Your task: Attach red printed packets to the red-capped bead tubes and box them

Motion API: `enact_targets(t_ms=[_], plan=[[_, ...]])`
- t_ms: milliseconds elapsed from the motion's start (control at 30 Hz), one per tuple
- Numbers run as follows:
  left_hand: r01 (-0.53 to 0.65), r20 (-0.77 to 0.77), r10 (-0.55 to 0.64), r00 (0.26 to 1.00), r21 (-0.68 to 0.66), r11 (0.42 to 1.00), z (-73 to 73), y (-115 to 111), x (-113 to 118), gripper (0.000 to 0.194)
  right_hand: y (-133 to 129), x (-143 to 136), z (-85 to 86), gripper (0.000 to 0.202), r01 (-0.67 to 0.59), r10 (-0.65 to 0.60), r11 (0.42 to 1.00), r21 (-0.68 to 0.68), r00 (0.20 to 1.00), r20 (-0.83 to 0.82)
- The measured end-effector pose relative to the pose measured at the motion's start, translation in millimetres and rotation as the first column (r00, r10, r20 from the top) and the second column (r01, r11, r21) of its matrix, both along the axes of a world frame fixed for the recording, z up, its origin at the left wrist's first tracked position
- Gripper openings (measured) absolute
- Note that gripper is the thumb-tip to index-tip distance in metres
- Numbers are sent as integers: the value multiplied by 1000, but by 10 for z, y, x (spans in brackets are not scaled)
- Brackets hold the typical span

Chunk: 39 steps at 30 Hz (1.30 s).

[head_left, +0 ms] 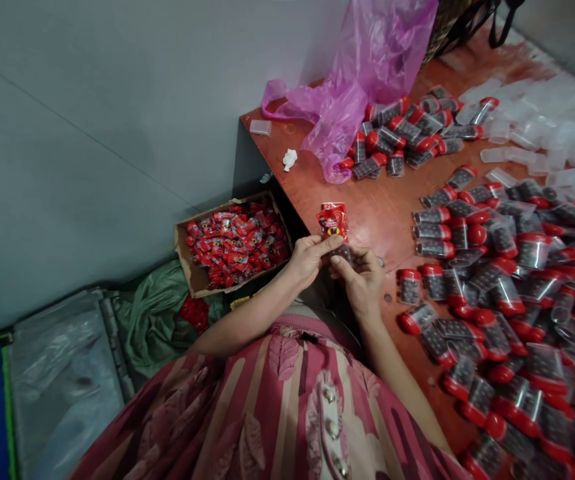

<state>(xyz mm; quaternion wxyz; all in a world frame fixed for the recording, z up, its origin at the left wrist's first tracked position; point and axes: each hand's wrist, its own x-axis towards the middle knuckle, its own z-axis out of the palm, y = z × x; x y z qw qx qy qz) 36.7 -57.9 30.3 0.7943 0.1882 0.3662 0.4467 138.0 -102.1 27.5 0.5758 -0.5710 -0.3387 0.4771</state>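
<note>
A small red printed plastic packet (332, 218) is held upright in front of me, above the near edge of the table. My left hand (311, 259) is closed on it, the thumb across its lower part. My right hand (363, 279) is closed around the bottom end, where something dark shows between the fingers. That lower end is partly hidden by my thumbs. To the right of my hands lie many clear, red-capped containers (434, 232) with dark contents. On the left, below the table's edge, a cardboard box (186, 257) holds many similar red packets (237, 243).
A pink plastic bag (367, 63) stands at the back of the reddish table (297, 183), beside another heap of red-capped containers (400, 133). Translucent empty cases (557, 113) are piled at far right. White crumpled scrap (290, 159) lies near the edge. Green cloth (152, 320) lies at lower left.
</note>
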Motion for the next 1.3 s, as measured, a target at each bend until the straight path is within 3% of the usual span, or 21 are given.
enact_targets(t_ms=[167, 300, 367, 600, 800, 900, 1033, 1167, 1300], plan=[[-5, -11, 6, 1000, 14, 1000, 24, -69, -15, 37, 5, 4, -42, 31, -2, -5, 999, -35, 979, -205], [-115, 32, 115, 993, 4, 993, 50, -46, -38, 37, -3, -7, -40, 30, 26, -35, 998, -50, 981, -191], [-111, 33, 111, 993, -1, 994, 37, -55, -23, 37, -6, -18, -41, 29, 51, -59, 998, -46, 979, -193], [-129, -141, 139, 980, 75, 989, -25, -181, 28, 34, -33, -57, -83, 29, 127, -127, 992, -7, 982, -139], [-137, -40, 136, 990, -21, 990, 5, -158, -21, 42, -75, -102, -5, 27, 16, -18, 999, -36, 998, -56], [-175, -39, 174, 984, -35, 984, -30, -206, 39, 42, -81, -147, -28, 26, 68, -69, 997, -26, 996, -55], [-227, -47, 227, 973, -6, 974, -70, -297, 97, 40, -54, -160, -112, 28, 119, -122, 992, -32, 980, -159], [-149, 73, 150, 986, -12, 989, -53, -286, 22, 40, -23, -96, -92, 26, 29, -54, 997, -75, 934, -353], [-128, 116, 129, 985, -19, 992, -44, -210, -68, 40, -36, -57, -15, 23, -55, -15, 988, -148, 900, -436]])
